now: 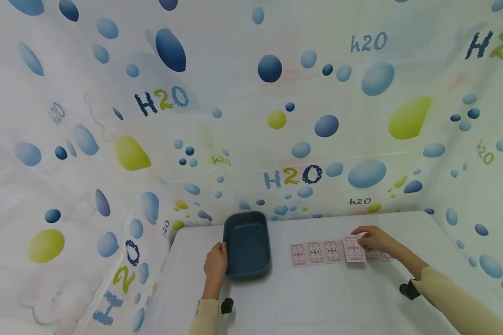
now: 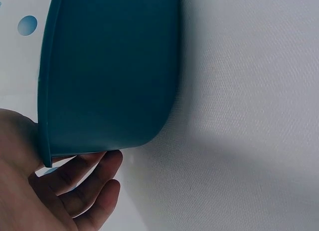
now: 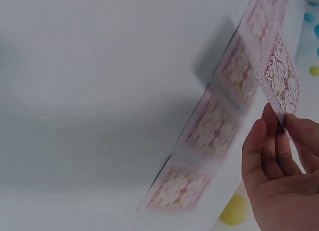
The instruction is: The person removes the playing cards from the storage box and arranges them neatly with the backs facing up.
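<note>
A dark blue-green rectangular tub [image 1: 246, 244] stands on the left part of the table. My left hand [image 1: 215, 263] grips its left side at the rim; in the left wrist view the fingers curl beneath the rim along the outer wall. On the right, my right hand [image 1: 377, 239] pinches one playing card [image 1: 354, 250] by its edge between thumb and fingers. The right wrist view has this card [image 3: 281, 74] raised and tilted, its red patterned back showing. Below it a row of playing cards [image 1: 315, 253] lies back up, partly hidden by the hand and held card.
A white cloth covers the table [image 1: 302, 302]. Behind and at both sides hangs a white sheet [image 1: 234, 125] printed with blue and green drops and H2O lettering. Small black devices [image 1: 409, 290] sit at both wrists.
</note>
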The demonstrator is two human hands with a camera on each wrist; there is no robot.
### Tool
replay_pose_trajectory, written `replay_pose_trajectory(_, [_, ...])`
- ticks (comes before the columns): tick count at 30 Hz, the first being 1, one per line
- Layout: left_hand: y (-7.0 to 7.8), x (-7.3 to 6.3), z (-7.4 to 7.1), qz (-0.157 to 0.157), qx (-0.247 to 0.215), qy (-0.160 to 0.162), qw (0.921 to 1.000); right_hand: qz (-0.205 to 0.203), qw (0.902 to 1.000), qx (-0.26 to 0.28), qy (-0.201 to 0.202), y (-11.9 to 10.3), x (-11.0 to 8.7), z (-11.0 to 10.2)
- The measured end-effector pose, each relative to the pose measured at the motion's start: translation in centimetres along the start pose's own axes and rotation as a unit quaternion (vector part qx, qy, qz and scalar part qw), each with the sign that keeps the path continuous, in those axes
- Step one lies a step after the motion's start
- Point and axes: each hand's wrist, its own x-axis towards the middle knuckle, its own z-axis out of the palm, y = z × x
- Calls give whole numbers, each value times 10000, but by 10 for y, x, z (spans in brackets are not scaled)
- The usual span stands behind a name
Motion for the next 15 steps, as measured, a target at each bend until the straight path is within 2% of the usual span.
replay_pose_trajectory(8, [-3,-6,1,-109,-31,-31,9999,139,9993,-324,137,38,-21,-34])
replay_pose_trajectory(15, [1,-2,1,-17,-8,23,10000,170,9989,-375,242,68,-35,-55])
